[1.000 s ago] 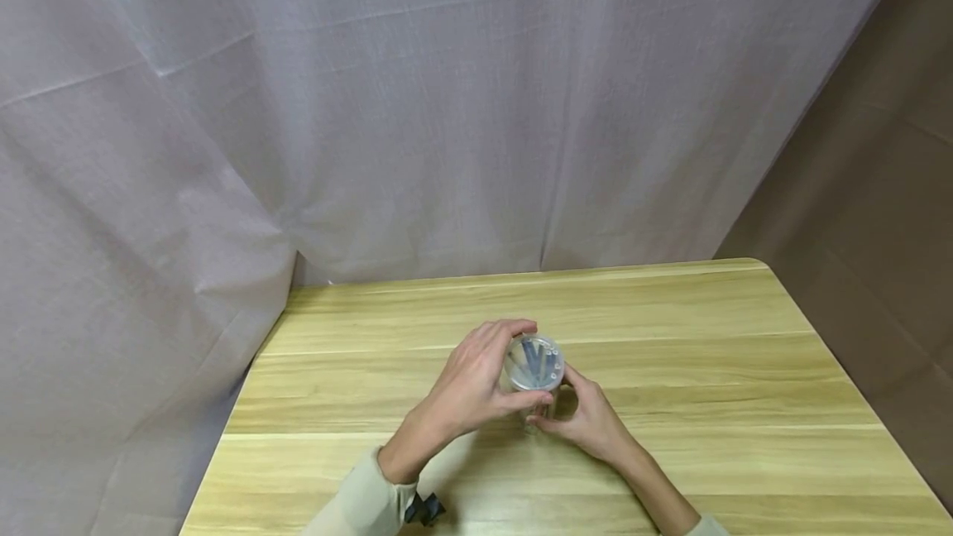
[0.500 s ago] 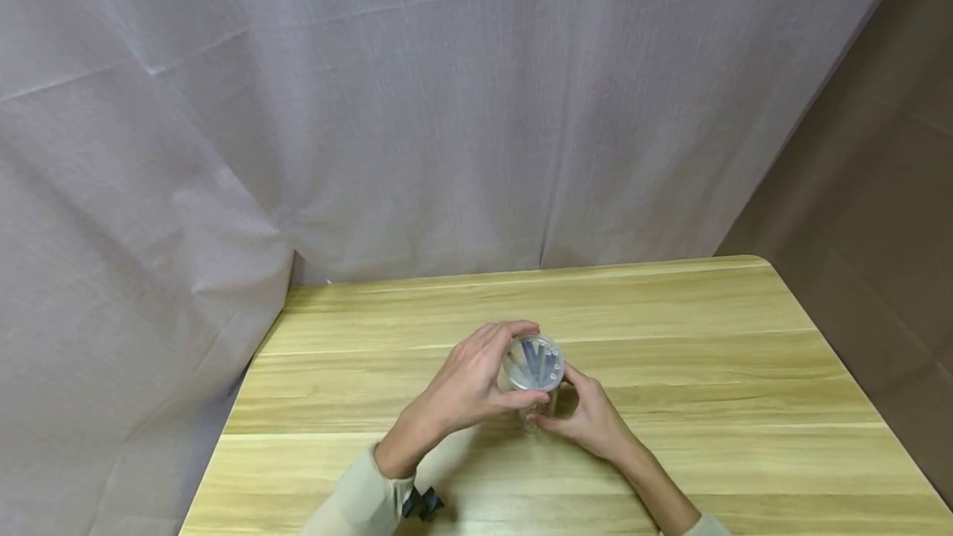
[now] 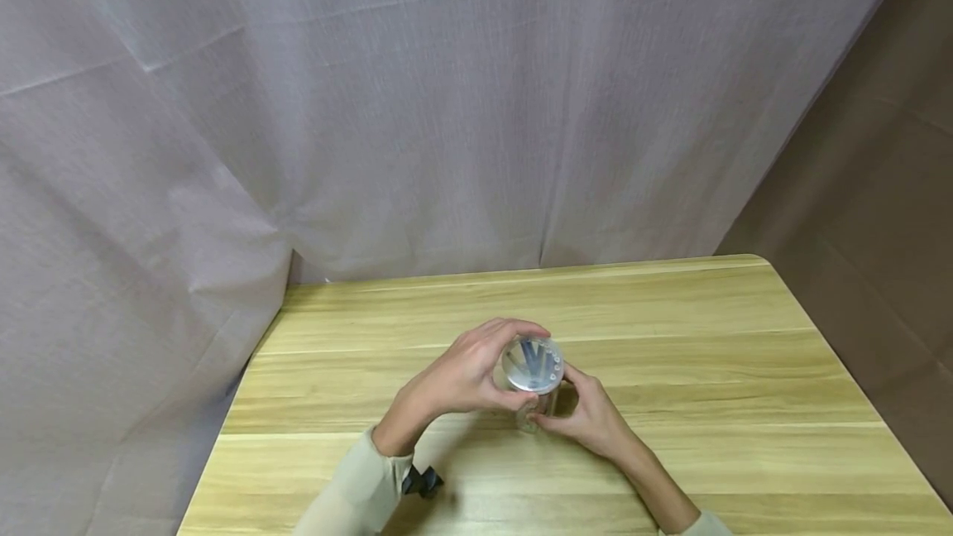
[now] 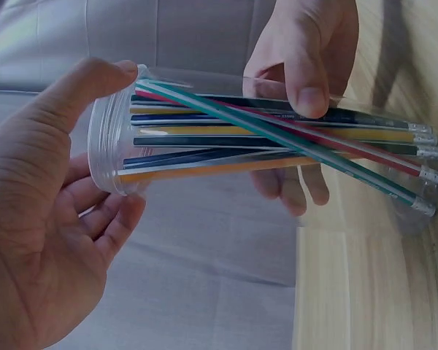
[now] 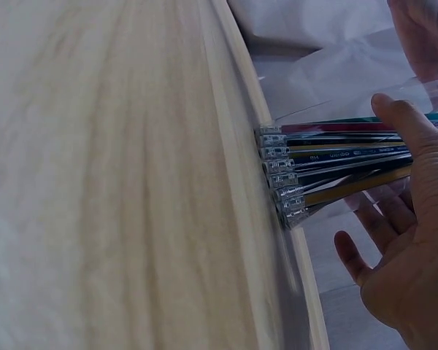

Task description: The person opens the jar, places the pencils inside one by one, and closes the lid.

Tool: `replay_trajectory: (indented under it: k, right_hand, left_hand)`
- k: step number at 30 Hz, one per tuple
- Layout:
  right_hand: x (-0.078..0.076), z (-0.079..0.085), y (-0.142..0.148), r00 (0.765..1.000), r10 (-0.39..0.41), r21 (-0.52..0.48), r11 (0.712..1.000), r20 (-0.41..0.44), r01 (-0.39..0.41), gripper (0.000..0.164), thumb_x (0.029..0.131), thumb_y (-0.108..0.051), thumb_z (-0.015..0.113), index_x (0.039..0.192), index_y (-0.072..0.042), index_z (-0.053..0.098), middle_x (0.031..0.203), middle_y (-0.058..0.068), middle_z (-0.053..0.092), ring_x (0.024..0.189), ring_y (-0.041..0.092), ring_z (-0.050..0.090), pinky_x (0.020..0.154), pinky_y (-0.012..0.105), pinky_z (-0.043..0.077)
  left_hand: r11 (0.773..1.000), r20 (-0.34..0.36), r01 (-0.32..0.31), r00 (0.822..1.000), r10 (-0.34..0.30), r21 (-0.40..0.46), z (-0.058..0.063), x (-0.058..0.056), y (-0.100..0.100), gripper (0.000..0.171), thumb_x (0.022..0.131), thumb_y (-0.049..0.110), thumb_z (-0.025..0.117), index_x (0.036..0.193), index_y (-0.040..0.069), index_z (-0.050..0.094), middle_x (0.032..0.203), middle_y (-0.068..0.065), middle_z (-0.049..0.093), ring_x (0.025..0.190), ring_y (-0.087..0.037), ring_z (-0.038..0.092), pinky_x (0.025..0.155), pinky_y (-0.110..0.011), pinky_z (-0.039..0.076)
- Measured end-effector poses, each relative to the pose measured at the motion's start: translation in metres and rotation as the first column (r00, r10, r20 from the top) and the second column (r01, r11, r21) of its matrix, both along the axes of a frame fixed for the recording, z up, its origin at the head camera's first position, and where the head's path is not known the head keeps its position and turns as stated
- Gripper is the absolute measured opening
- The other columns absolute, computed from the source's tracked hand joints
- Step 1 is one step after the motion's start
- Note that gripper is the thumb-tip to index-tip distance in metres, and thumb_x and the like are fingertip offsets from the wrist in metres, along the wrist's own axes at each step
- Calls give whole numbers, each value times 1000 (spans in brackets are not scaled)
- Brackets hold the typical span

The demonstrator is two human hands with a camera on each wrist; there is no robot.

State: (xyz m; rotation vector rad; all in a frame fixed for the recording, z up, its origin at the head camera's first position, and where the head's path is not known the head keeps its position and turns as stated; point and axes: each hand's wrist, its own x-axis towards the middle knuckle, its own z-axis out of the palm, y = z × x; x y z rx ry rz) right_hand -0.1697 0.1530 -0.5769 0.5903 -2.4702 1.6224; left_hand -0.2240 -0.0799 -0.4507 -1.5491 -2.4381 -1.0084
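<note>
A clear plastic jar point(image 4: 226, 82) of pencils point(image 4: 277, 142) stands upright on the table, in front of the person. Its round transparent lid point(image 3: 533, 365) is on top, with small light marks along one side. My left hand point(image 3: 465, 370) grips the lid's rim, thumb at the near side and fingers round the far side. Lower down, my right hand point(image 3: 591, 420) holds the jar's body between thumb and fingers. Green, red, yellow and dark pencils show through the wall, their light-capped ends at the jar's base in the right wrist view.
The wood-grain table point(image 3: 707, 354) reaches well out to both sides of the hands. Behind it hangs a grey curtain point(image 3: 417, 106), and a brown cloth point(image 3: 878, 189) borders the right. A small black object point(image 3: 423, 482) shows beside the left sleeve.
My left hand has turned slightly clockwise about the lid: fingertips have shifted right at the far side, the thumb left at the near side. Right hand and jar have stayed nearly still.
</note>
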Motion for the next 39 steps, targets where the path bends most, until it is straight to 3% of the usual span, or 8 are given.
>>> replay_trajectory:
  k: [5, 10, 16, 21, 25, 29, 36, 39]
  right_hand:
    - [1, -1, 1, 1000, 5, 5, 1000, -2, -5, 80, 76, -20, 98, 144, -5, 60, 135, 5, 71, 128, 25, 63, 117, 46, 43]
    - [2, -4, 2, 1000, 3, 7, 1000, 3, -3, 79, 77, -20, 98, 145, -7, 60, 134, 4, 72, 129, 24, 63, 118, 47, 42]
    - [2, -5, 2, 1000, -4, 6, 1000, -3, 4, 79, 77, -22, 98, 145, -8, 60, 135, 6, 71, 130, 25, 63, 118, 45, 42]
    - [3, -5, 3, 1000, 2, -7, 1000, 16, -2, 79, 77, -19, 98, 145, -8, 60, 135, 5, 71, 130, 23, 62, 118, 32, 38]
    - [3, -5, 3, 1000, 12, -8, 1000, 16, -12, 79, 77, -18, 98, 146, -7, 60, 135, 4, 71, 130, 23, 62, 119, 38, 40]
    - [3, -4, 3, 1000, 12, -1, 1000, 9, -12, 81, 76, -17, 98, 147, -6, 59, 136, 6, 70, 131, 26, 61, 119, 48, 40]
    - [1, -3, 3, 1000, 28, -12, 1000, 6, -28, 82, 77, -17, 97, 148, -7, 58, 139, 5, 69, 133, 26, 60, 120, 45, 39]
    - [0, -3, 3, 999, 34, -11, 999, 10, -34, 82, 78, -19, 97, 149, -8, 57, 138, 3, 69, 133, 25, 60, 120, 50, 39]
  left_hand:
    - [999, -11, 34, 999, -34, 18, -2, -2, 1, 77, 79, 26, 91, 145, 9, 55, 140, -2, 65, 132, -15, 59, 116, -30, 44]
    - [1000, -35, 14, 999, -14, 6, -5, 3, 0, 87, 84, 36, 89, 155, 9, 45, 151, -5, 58, 141, -17, 52, 120, -34, 40]
    - [997, -76, -75, 994, 74, -11, -4, 10, 0, 101, 81, 51, 91, 160, 12, 40, 158, -4, 52, 147, -19, 47, 123, -43, 37]
    - [988, -140, -155, 978, 153, 0, -2, 14, 4, 92, 80, 56, 90, 152, 13, 50, 150, -3, 59, 139, -18, 54, 120, -39, 41]
    - [986, -150, -167, 975, 166, 4, -2, 16, 5, 84, 82, 53, 89, 147, 12, 55, 144, -2, 63, 133, -18, 58, 117, -37, 45]
    - [988, -108, -153, 982, 152, -2, 0, 15, 4, 80, 84, 47, 90, 146, 12, 55, 143, -2, 63, 133, -18, 58, 116, -36, 46]
    - [998, -76, -67, 995, 67, 3, 3, 11, 2, 71, 86, 34, 89, 145, 12, 56, 142, -2, 65, 136, -17, 57, 119, -35, 43]
    - [1000, -68, -16, 998, 17, 8, 2, 8, 1, 68, 86, 29, 87, 144, 11, 56, 144, -1, 64, 137, -15, 55, 120, -34, 40]
